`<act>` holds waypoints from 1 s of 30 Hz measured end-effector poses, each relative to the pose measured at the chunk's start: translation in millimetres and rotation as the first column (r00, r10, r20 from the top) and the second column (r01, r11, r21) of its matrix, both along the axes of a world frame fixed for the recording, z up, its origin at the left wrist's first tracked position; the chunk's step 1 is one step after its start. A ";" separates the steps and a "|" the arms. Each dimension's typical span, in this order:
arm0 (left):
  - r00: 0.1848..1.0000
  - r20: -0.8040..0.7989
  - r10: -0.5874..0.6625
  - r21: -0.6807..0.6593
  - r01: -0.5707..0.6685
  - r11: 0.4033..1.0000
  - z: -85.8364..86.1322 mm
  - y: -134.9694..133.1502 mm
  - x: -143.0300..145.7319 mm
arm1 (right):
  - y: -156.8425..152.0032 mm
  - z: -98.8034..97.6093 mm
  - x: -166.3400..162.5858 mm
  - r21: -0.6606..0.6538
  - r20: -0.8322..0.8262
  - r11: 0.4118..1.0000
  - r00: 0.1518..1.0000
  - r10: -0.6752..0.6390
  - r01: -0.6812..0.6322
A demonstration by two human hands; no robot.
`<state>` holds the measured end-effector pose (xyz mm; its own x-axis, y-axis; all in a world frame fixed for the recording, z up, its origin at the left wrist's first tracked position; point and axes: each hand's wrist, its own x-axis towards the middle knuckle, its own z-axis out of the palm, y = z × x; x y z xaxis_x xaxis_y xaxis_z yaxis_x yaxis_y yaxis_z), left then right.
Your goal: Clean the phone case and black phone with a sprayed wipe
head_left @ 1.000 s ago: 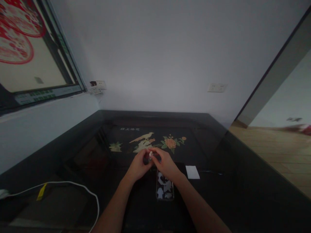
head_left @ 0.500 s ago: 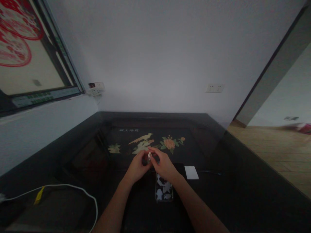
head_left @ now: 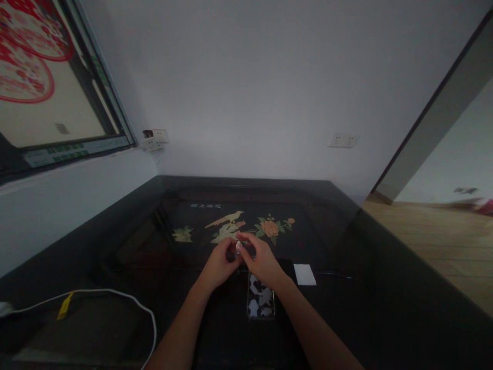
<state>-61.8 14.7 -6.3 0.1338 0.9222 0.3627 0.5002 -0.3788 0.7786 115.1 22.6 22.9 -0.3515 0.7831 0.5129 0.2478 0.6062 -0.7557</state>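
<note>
My left hand (head_left: 220, 263) and my right hand (head_left: 262, 258) meet over the middle of the dark glossy table (head_left: 362, 308). Between their fingertips sits a small whitish object (head_left: 239, 246), too small to name. Both hands are closed in a pinch around it, thumbs and fingers curved inward. Partly under my right wrist lies a clear phone case with white patterns (head_left: 261, 300), its upper end hidden by the hand. Just right of that wrist is a white square of paper (head_left: 305, 274).
A white cable (head_left: 111, 291) with a yellow tag (head_left: 64, 306) curves over the table at the left. The tabletop bears a bird and flower picture (head_left: 269, 227). Wall sockets (head_left: 342, 140) are above the table's back edge, and a window (head_left: 57, 92) is at the left.
The view has shifted very slightly. Both hands keep nearly the same pose around the small whitish object, and nothing on the table has visibly moved.
</note>
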 end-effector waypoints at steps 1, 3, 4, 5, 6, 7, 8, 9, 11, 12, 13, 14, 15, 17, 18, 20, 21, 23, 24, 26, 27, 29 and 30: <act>1.000 0.001 -0.002 0.005 0.002 1.000 -0.5 0.3 -0.1 | -0.2 0.9 0.8 -0.003 0.011 1.000 1.000 0.016 -0.016; 1.000 0.001 -0.002 0.017 0.002 1.000 -2.0 1.0 -0.4 | 1.0 1.0 1.8 -0.013 0.020 0.999 0.999 0.042 -0.042; 1.000 -0.003 -0.002 0.022 0.002 1.000 -2.8 1.2 -0.4 | 2.2 0.3 1.9 -0.020 0.019 0.999 0.999 0.049 -0.048; 1.000 -0.007 0.000 0.025 0.000 1.000 -3.5 1.4 -0.5 | 3.6 -0.8 1.7 -0.025 0.016 0.998 0.999 0.050 -0.049; 1.000 -0.010 0.002 0.027 -0.002 1.000 -4.0 1.5 -0.5 | 5.0 -2.1 1.2 -0.030 0.013 0.999 0.999 0.045 -0.044; 1.000 -0.011 0.003 0.027 -0.003 1.000 -4.3 1.4 -0.5 | 6.3 -3.6 0.4 -0.036 0.009 0.999 0.999 0.032 -0.031; 1.000 -0.008 0.002 0.026 -0.002 1.000 -4.2 1.2 -0.4 | 7.1 -5.1 -0.6 -0.042 0.003 0.999 1.000 0.014 -0.014; 1.000 0.000 -0.001 0.026 0.001 1.000 -3.8 0.9 -0.4 | 7.6 -6.4 -1.7 -0.046 -0.002 0.999 1.000 -0.003 0.003; 1.000 0.016 -0.010 0.027 0.009 1.000 -2.3 0.2 -0.2 | 6.9 -7.8 -3.7 -0.046 -0.012 0.999 1.000 -0.026 0.026; 1.000 0.019 -0.011 0.027 0.011 1.000 -1.5 -0.1 -0.1 | 5.8 -7.6 -4.3 -0.043 -0.016 0.999 0.999 -0.029 0.028; 1.000 0.019 -0.012 0.026 0.012 1.000 -0.7 -0.3 0.1 | 4.4 -6.8 -4.5 -0.038 -0.019 0.999 0.999 -0.026 0.026; 1.000 0.014 -0.012 0.024 0.012 1.000 -0.2 -0.5 0.1 | 2.9 -5.5 -4.2 -0.034 -0.019 0.999 1.000 -0.022 0.021; 1.000 0.009 -0.012 0.021 0.012 1.000 0.1 -0.5 0.2 | 1.5 -3.8 -3.3 -0.032 -0.016 0.999 1.000 -0.015 0.015; 1.000 0.007 -0.016 0.018 0.016 1.000 0.0 -0.3 0.2 | -0.2 -0.2 -0.4 -0.028 0.007 1.000 1.000 0.007 -0.007; 1.000 0.012 -0.019 0.020 0.018 1.000 -0.4 -0.2 0.2 | -0.2 1.1 1.3 -0.026 0.023 0.999 1.000 0.019 -0.019; 1.000 0.023 -0.020 0.021 0.020 1.000 -1.2 0.0 0.2 | 1.6 2.1 3.8 -0.025 0.043 0.999 0.998 0.044 -0.043; 0.999 0.026 -0.019 0.019 0.019 1.000 -1.5 0.0 0.3 | 3.2 1.4 4.2 -0.027 0.047 0.998 0.998 0.049 -0.048; 1.000 0.026 -0.012 0.017 0.011 1.000 -1.4 -0.1 0.6 | 6.7 -1.5 3.3 -0.039 0.041 0.999 0.999 0.034 -0.033; 1.000 0.023 -0.007 0.017 0.007 1.000 -1.0 -0.3 0.7 | 8.2 -3.3 2.2 -0.050 0.037 0.999 0.999 0.021 -0.019; 1.000 0.017 -0.005 0.020 0.005 1.000 -0.1 -0.5 0.8 | 9.6 -6.3 -0.5 -0.067 0.029 0.998 1.000 -0.012 0.014; 1.000 0.013 -0.006 0.020 0.006 1.000 0.3 -0.5 0.8 | 9.3 -7.0 -1.6 -0.068 0.021 0.997 0.999 -0.025 0.027; 1.000 0.005 -0.003 0.018 0.003 1.000 0.5 -0.4 0.5 | 7.3 -6.3 -2.2 -0.055 0.004 0.998 1.000 -0.031 0.031; 1.000 0.003 0.002 0.017 -0.002 1.000 0.2 -0.2 0.3 | 5.9 -5.1 -1.7 -0.045 -0.001 0.999 1.000 -0.024 0.024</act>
<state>-61.5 14.5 -6.2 0.1314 0.9161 0.3788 0.4988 -0.3913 0.7733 113.5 28.5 17.8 -0.3316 0.8137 0.4775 0.2607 0.5654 -0.7825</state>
